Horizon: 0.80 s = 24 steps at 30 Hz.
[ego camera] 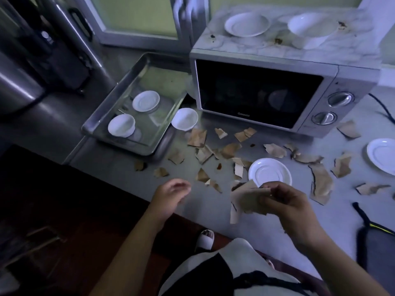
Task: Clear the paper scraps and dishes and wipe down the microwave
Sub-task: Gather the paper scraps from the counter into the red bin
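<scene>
Right hand (pixel 284 201) pinches a bunch of torn paper scraps (pixel 245 199), left hand (pixel 171 194) loose and empty. Paper's light and flimsy, so probably just scrunch it.

4 saucers (pixel 146 101) (pixel 269 173) (pixel 246 24) (pixel 382 155), 3 bowls (pixel 121 126) (pixel 184 119) (pixel 310 28), 1 tray (pixel 158 77), 1 microwave (pixel 256 92), approx. 20+ paper scraps (pixel 197 137).

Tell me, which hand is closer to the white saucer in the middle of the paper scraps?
Right. The right hand, pinching torn paper, is just at the near edge of the saucer. The left hand is empty and farther off to its left.
</scene>
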Each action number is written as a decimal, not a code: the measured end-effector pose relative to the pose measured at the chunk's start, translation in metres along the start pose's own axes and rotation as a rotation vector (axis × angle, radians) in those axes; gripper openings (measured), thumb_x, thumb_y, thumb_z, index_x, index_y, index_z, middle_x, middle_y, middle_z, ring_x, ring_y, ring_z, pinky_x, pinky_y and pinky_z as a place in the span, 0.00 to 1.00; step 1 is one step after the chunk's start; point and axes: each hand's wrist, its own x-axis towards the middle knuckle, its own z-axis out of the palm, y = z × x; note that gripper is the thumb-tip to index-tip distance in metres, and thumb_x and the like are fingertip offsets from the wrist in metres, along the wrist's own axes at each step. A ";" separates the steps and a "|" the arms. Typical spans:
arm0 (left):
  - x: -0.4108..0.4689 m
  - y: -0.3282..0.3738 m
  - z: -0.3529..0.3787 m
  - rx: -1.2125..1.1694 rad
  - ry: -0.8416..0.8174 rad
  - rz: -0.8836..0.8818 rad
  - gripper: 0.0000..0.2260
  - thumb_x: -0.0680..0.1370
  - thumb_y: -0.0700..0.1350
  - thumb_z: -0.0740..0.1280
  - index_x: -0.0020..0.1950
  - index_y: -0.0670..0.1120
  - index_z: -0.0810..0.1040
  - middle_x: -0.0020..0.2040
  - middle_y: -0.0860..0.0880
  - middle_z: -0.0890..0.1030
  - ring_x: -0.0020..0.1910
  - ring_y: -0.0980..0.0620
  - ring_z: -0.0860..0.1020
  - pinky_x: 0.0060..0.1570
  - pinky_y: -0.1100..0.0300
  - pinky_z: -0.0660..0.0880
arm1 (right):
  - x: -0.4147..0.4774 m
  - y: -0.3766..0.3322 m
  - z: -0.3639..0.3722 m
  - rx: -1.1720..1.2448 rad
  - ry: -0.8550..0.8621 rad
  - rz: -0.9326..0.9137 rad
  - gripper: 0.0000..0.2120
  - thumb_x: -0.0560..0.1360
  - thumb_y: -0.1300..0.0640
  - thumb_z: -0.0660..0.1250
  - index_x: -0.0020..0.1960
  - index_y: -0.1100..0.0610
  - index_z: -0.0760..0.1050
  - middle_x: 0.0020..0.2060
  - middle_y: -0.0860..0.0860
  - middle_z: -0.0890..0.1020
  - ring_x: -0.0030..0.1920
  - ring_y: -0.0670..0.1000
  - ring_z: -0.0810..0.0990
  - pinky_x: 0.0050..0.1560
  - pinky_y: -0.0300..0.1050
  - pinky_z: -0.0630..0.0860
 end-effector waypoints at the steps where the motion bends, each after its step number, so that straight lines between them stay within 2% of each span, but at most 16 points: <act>1: 0.017 -0.011 -0.014 0.083 0.073 0.000 0.04 0.77 0.38 0.71 0.48 0.46 0.82 0.44 0.48 0.84 0.49 0.47 0.81 0.49 0.59 0.75 | 0.000 -0.001 0.004 -0.008 0.024 0.004 0.07 0.74 0.74 0.67 0.45 0.65 0.81 0.38 0.63 0.83 0.38 0.55 0.81 0.39 0.43 0.79; 4: 0.060 -0.034 -0.051 0.393 0.178 -0.008 0.08 0.76 0.37 0.71 0.55 0.42 0.80 0.52 0.44 0.83 0.54 0.43 0.80 0.55 0.55 0.76 | -0.001 -0.003 0.019 -0.014 0.084 0.022 0.06 0.74 0.72 0.68 0.47 0.65 0.81 0.40 0.64 0.84 0.41 0.62 0.83 0.44 0.54 0.79; 7: 0.092 -0.042 -0.076 0.659 0.195 -0.018 0.16 0.77 0.45 0.70 0.65 0.46 0.78 0.62 0.45 0.80 0.59 0.42 0.78 0.59 0.49 0.75 | -0.002 -0.006 0.037 -0.033 0.141 0.030 0.07 0.73 0.73 0.67 0.46 0.65 0.81 0.38 0.61 0.84 0.39 0.59 0.83 0.43 0.53 0.79; 8: 0.099 -0.041 -0.080 0.739 0.217 -0.019 0.16 0.77 0.47 0.69 0.64 0.47 0.77 0.62 0.45 0.80 0.59 0.42 0.79 0.58 0.50 0.76 | -0.002 -0.007 0.042 -0.029 0.158 0.029 0.07 0.73 0.73 0.67 0.46 0.65 0.80 0.37 0.60 0.84 0.38 0.59 0.83 0.43 0.53 0.79; 11: 0.118 -0.038 -0.087 0.870 0.245 -0.004 0.13 0.76 0.53 0.68 0.56 0.47 0.77 0.58 0.43 0.79 0.55 0.39 0.79 0.52 0.49 0.76 | -0.001 -0.007 0.056 -0.013 0.212 0.026 0.06 0.73 0.74 0.66 0.46 0.66 0.80 0.37 0.63 0.84 0.39 0.61 0.83 0.44 0.54 0.79; 13: 0.128 -0.041 -0.089 0.900 0.191 0.008 0.14 0.76 0.53 0.68 0.58 0.48 0.76 0.60 0.43 0.77 0.57 0.39 0.78 0.53 0.49 0.76 | -0.002 -0.005 0.063 -0.008 0.254 0.025 0.07 0.73 0.74 0.66 0.47 0.67 0.80 0.39 0.65 0.83 0.40 0.62 0.83 0.44 0.53 0.80; 15: 0.137 -0.044 -0.089 0.953 0.135 0.036 0.16 0.76 0.52 0.68 0.63 0.50 0.76 0.62 0.43 0.74 0.59 0.40 0.76 0.54 0.49 0.74 | -0.003 -0.001 0.069 -0.012 0.292 0.025 0.08 0.73 0.76 0.66 0.47 0.67 0.80 0.38 0.64 0.83 0.37 0.60 0.82 0.40 0.47 0.80; 18: 0.145 -0.047 -0.090 0.914 0.091 0.083 0.12 0.77 0.47 0.68 0.59 0.49 0.78 0.59 0.44 0.76 0.56 0.40 0.77 0.50 0.52 0.73 | -0.005 0.004 0.078 -0.012 0.320 0.029 0.09 0.73 0.76 0.66 0.47 0.66 0.81 0.35 0.59 0.83 0.35 0.54 0.82 0.36 0.42 0.80; 21: 0.146 -0.050 -0.090 0.744 0.052 0.135 0.03 0.75 0.41 0.70 0.48 0.47 0.81 0.46 0.48 0.81 0.49 0.43 0.80 0.44 0.55 0.74 | -0.006 0.010 0.086 0.003 0.341 0.029 0.10 0.72 0.77 0.66 0.45 0.65 0.81 0.34 0.57 0.84 0.34 0.54 0.82 0.36 0.40 0.80; 22: 0.143 -0.048 -0.089 0.675 0.029 0.138 0.03 0.74 0.39 0.71 0.45 0.47 0.81 0.43 0.49 0.81 0.46 0.44 0.80 0.43 0.56 0.74 | -0.006 0.012 0.088 -0.003 0.349 0.033 0.11 0.72 0.77 0.66 0.45 0.64 0.81 0.35 0.58 0.84 0.35 0.55 0.83 0.36 0.41 0.80; 24: 0.134 -0.040 -0.085 0.512 -0.036 0.139 0.09 0.74 0.37 0.73 0.40 0.50 0.81 0.38 0.50 0.82 0.42 0.47 0.80 0.40 0.59 0.74 | -0.006 0.017 0.092 -0.017 0.381 0.049 0.12 0.72 0.77 0.66 0.46 0.62 0.82 0.37 0.59 0.84 0.37 0.58 0.83 0.38 0.45 0.81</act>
